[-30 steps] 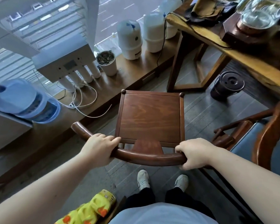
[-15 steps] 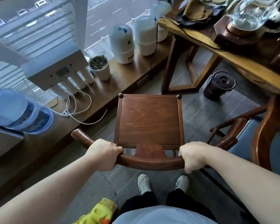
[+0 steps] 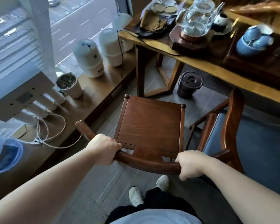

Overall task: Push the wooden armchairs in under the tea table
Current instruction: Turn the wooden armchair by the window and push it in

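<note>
both the left hand (image 3: 103,149) and right hand (image 3: 190,164) are clenched on the curved back rail of the wooden armchair (image 3: 149,125), which stands just short of the tea table (image 3: 205,65). it looks not yet tucked under; a second armchair (image 3: 229,126) at right sits only partly under.
</note>
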